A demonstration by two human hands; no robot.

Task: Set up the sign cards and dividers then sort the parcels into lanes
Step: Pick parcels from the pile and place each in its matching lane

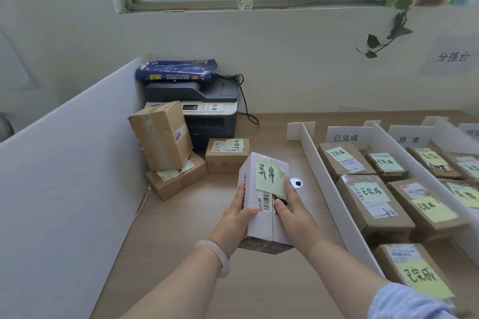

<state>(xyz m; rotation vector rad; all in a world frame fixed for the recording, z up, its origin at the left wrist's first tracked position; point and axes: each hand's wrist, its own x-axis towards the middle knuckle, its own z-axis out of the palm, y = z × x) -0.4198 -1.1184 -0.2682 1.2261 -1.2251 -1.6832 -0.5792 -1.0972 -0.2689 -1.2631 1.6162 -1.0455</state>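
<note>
White box (261,197) with a green note (269,176) reading 异常: held up over the middle of the tabletop (181,241), between the unsorted pile and the nearest divider (334,189).
Left hand (237,217) grips its left side, thumb on the top face. Right hand (295,212) grips the right side, thumb by the barcode label, fingers curled round the edge.

Done, as far as visible:
- Dividers stand upright along the right part of the tabletop.
- Sign card 已完成 (346,136) and sign card 异常 (409,138) stand at the far ends of 2 lanes. A 3rd card at the right edge is cut off.
- The 已完成 lane holds at least 5 brown parcels with matching notes; the 异常 lane holds at least 3.

Left, by my judgement:
- This box belongs in the 异常 lane, the 2nd one over.
- 3 brown boxes wait near the far left corner by the printer (207,101): a tilted box (160,134) propped on a flat one (176,179), and a small one (226,155) beside them.

Setup looks finished and sorting seems well past halfway.
</note>
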